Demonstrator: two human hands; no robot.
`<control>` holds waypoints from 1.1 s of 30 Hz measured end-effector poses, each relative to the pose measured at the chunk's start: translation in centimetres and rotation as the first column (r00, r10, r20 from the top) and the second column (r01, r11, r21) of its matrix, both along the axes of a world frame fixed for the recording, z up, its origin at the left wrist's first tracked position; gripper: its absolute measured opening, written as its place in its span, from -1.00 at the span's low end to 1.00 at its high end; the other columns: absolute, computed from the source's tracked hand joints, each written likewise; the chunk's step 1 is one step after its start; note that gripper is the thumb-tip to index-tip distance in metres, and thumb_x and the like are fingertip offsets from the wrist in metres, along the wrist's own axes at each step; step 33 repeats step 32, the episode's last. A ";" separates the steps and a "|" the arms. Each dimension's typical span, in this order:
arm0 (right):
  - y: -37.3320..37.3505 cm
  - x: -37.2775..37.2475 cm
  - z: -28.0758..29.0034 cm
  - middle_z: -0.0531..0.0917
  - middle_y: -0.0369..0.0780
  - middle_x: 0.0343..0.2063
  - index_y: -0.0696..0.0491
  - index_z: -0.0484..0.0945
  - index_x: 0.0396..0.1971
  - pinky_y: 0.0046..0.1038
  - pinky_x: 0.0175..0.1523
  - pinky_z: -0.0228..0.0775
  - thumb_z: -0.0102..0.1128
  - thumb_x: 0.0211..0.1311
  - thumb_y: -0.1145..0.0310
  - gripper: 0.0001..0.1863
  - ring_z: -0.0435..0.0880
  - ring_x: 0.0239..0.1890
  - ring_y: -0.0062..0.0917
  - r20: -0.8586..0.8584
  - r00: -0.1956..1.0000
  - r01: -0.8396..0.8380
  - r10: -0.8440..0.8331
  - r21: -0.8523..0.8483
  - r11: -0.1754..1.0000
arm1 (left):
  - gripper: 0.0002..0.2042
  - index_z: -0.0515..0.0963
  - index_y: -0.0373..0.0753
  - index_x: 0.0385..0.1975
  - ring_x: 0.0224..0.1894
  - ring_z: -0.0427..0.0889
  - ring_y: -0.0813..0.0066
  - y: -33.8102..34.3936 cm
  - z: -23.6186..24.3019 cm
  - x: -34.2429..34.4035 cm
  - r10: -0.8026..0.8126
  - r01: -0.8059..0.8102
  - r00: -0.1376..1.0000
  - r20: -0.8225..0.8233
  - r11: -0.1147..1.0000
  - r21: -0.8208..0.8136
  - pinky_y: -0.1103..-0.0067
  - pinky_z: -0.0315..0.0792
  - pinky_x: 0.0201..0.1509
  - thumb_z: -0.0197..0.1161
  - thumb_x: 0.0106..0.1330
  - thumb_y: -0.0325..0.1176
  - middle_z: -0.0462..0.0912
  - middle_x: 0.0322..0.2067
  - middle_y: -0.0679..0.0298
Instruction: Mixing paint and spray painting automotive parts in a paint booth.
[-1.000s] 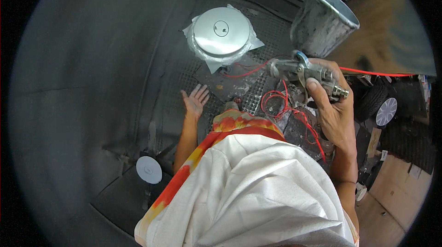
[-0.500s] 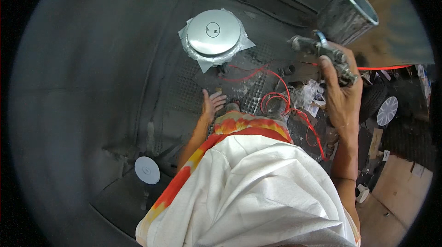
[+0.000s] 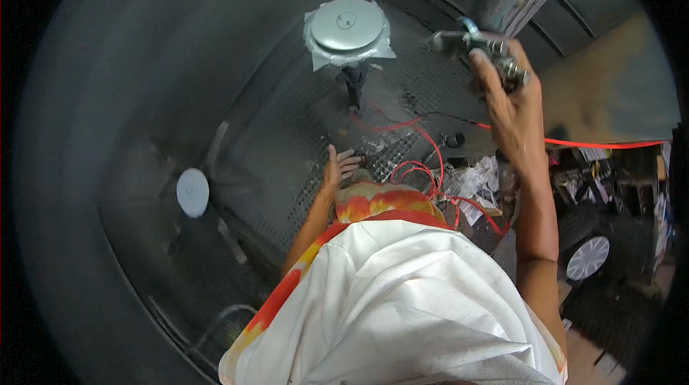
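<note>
My right hand [image 3: 522,116] is closed around the grip of a metal spray gun [image 3: 495,48], raised at the upper right. A dull metal cup [image 3: 506,1] sits on top of the gun. The gun's front end points left, toward a round silver disc [image 3: 352,30] with a small emblem in its middle. Crumpled pale wrapping [image 3: 323,57] shows under the disc, which stands on a dark post [image 3: 354,87]. A gap separates gun and disc. Low and in front of me, my left hand [image 3: 339,170] is open, fingers stretched, holding nothing.
A red hose [image 3: 434,152] coils on the dark textured floor by my legs. A bright orange-red line [image 3: 603,144] runs to the right. A second round disc [image 3: 193,193] is at the left. Clutter and a spoked wheel cover [image 3: 588,258] lie at the right.
The whole view has shifted, showing the dark post under the disc. The spray gun in my right hand is now nearer the disc. My left hand stays low and open.
</note>
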State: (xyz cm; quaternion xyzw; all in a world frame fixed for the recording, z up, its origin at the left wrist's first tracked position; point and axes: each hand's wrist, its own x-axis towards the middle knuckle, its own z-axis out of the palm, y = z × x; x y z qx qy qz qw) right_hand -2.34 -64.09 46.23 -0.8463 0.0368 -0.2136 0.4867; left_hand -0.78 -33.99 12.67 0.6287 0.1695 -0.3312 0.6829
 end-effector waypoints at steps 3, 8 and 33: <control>-2.6 0.6 -0.9 0.58 -0.34 -0.44 0.14 0.53 -0.09 -0.61 -0.29 0.30 0.17 0.37 0.26 -0.73 0.42 -0.40 -0.72 0.158 0.987 -0.008 0.010 -0.013 1.000 | -0.07 0.38 -0.28 0.23 0.05 0.54 0.30 -2.7 1.7 -5.4 0.062 -0.060 0.995 0.079 0.998 -0.023 0.39 0.32 0.21 -0.43 0.29 0.48 0.60 0.02 0.11; -1.9 -2.0 -1.2 0.60 -0.33 -0.36 0.14 0.54 -0.05 -0.64 -0.19 0.34 0.14 0.39 0.25 -0.71 0.45 -0.36 -0.73 0.156 0.986 -0.077 0.061 0.096 0.992 | -0.28 0.42 -0.33 0.18 -0.03 0.58 0.36 -7.2 8.5 -11.1 -0.047 0.083 0.944 0.326 0.991 -0.100 0.44 0.43 0.10 -0.28 0.45 0.25 0.64 -0.07 0.10; 0.9 -17.6 -11.7 0.59 0.02 -0.13 0.21 0.46 0.01 -0.30 -0.01 0.42 0.31 0.17 0.48 -0.59 0.61 -0.08 -0.10 -0.225 0.970 0.075 -0.093 -0.089 0.993 | -0.35 0.52 -0.48 -0.08 -0.54 0.55 0.39 -2.4 10.8 32.4 -0.032 -0.049 0.917 0.397 0.980 0.193 0.45 0.40 -0.52 -0.22 0.47 0.13 0.66 -0.35 0.04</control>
